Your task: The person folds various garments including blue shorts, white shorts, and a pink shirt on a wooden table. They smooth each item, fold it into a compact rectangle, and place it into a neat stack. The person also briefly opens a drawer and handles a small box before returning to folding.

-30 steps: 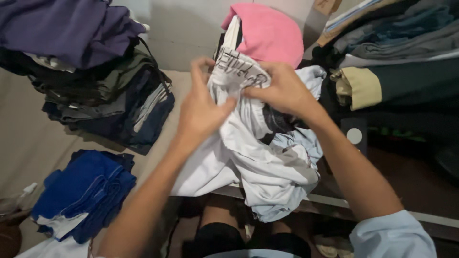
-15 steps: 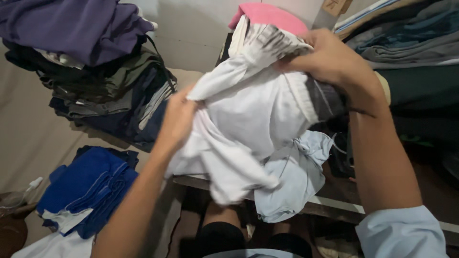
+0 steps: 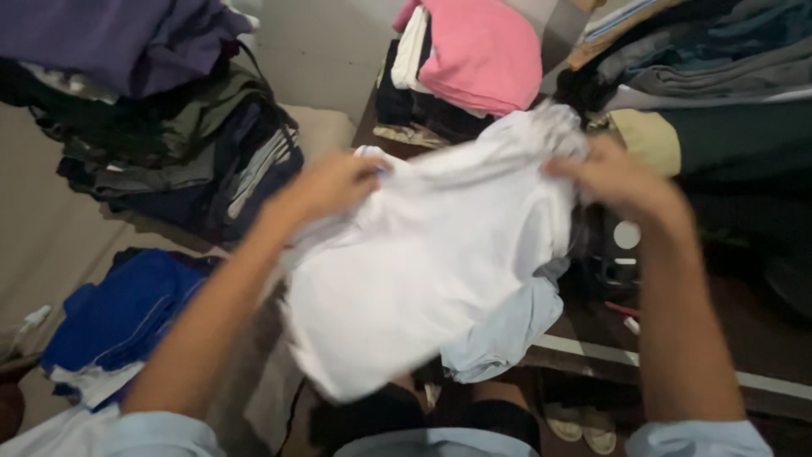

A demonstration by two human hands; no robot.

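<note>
White cloth hangs spread between my hands, blurred, so I cannot tell what kind of garment it is. My left hand is closed on its upper left edge, my right hand pinches the upper right corner, fingers partly buried in the folds. A pale blue garment hangs behind it, mostly hidden. Beyond sit a pink folded stack, a dark pile of clothes cut off at the frame's edge, and blue folded fabric.
</note>
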